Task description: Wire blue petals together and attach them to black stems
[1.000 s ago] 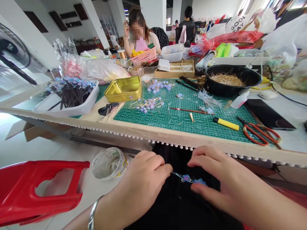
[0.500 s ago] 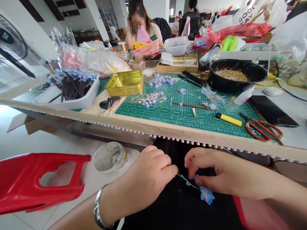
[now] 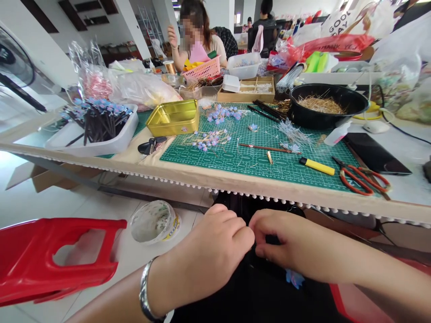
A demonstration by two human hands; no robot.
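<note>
Above my dark-clad lap, my left hand (image 3: 220, 251) is closed, its thumb and fingers pressed together on the stem end of a blue flower sprig. That stem is hidden now; the half-second-old frame shows it running from these fingers. Blue petals of the flower sprig (image 3: 295, 278) show below my right hand (image 3: 289, 244). The right fingers are curled, with their tips close beside the left fingertips. Whatever they pinch is hidden. On the green cutting mat (image 3: 208, 163) lie blue flower stems (image 3: 210, 140), a brown stick (image 3: 266, 148) and a loose blue flower (image 3: 253, 128).
Orange-handled scissors (image 3: 362, 177), a yellow-and-black lighter-like tool (image 3: 317, 166) and a phone (image 3: 377, 152) lie at right. Behind stand a gold tin (image 3: 173, 119) and a black bowl (image 3: 328, 121). A red stool (image 3: 30, 260) and bucket (image 3: 155, 222) are at lower left. A co-worker sits opposite.
My right hand has moved left, up to the left fingertips. The sprig's stem and small bloom have gone out of sight beneath it. The co-worker opposite has lifted a hand.
</note>
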